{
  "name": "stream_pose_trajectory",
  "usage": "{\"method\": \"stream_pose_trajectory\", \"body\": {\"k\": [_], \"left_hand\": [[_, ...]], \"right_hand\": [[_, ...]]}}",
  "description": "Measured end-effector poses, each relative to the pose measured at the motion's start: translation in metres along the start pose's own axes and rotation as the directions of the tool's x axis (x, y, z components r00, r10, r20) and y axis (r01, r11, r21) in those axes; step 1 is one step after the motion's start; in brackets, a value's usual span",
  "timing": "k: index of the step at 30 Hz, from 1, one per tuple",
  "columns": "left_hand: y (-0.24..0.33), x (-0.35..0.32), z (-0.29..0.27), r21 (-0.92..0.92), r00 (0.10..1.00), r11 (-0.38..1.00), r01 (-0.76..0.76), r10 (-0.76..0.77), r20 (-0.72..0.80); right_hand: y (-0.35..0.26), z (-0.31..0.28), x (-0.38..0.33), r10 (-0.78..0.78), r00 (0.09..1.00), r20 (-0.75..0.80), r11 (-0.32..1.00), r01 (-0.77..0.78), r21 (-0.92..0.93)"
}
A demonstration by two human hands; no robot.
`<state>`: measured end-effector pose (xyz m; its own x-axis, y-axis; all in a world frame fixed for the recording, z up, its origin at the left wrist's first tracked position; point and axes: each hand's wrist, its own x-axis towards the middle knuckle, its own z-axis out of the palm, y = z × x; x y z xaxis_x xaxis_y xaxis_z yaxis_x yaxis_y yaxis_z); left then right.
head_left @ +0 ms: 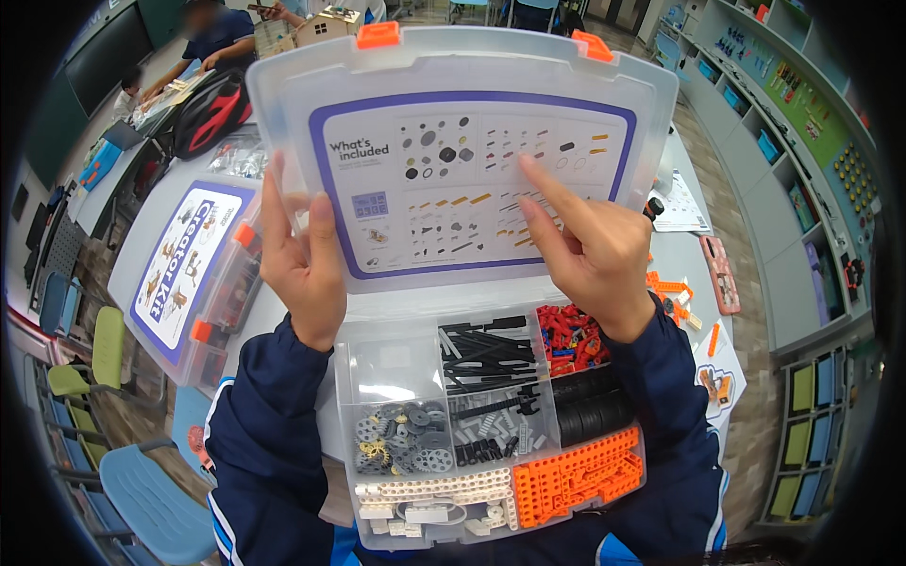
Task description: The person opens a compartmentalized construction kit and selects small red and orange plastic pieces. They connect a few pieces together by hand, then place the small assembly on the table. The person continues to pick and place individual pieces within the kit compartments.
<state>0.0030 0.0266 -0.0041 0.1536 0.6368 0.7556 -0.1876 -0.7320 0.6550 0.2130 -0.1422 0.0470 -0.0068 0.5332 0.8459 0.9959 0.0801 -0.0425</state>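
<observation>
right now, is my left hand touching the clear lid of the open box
Touching: the head view shows your left hand pinching the clear lid at its left edge, thumb across the front.

The right hand (590, 241) hides a part of the sheet (363, 151), whose smaller drawings are too tiny to tell. With its sleeve (665, 387), it also covers one side of the red pieces (569, 338). The box (344, 377) and its lid (283, 90) hide much of the counter (273, 302). In the upper left, a person's (225, 45) head is blurred. The lower edge cuts the blue chair (156, 495).
</observation>
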Motion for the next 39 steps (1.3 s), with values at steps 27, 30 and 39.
{"method": "stream_pose_trajectory", "body": {"k": [27, 30, 39], "left_hand": [[0.000, -0.001, 0.001, 0.020, 1.000, 1.000, -0.012, 0.013, -0.018], [-0.001, -0.002, 0.001, -0.001, 0.999, 0.999, -0.035, 0.035, -0.024], [-0.004, -0.001, 0.000, -0.004, 1.000, 1.000, -0.009, 0.009, -0.010]], "right_hand": [[0.009, -0.001, -0.011, -0.014, 1.000, 0.012, 1.000, 0.014, 0.000], [0.009, -0.001, -0.012, -0.050, 0.999, -0.006, 0.999, 0.050, 0.013], [0.013, -0.002, -0.014, 0.025, 0.998, 0.049, 0.999, -0.027, 0.045]]}}
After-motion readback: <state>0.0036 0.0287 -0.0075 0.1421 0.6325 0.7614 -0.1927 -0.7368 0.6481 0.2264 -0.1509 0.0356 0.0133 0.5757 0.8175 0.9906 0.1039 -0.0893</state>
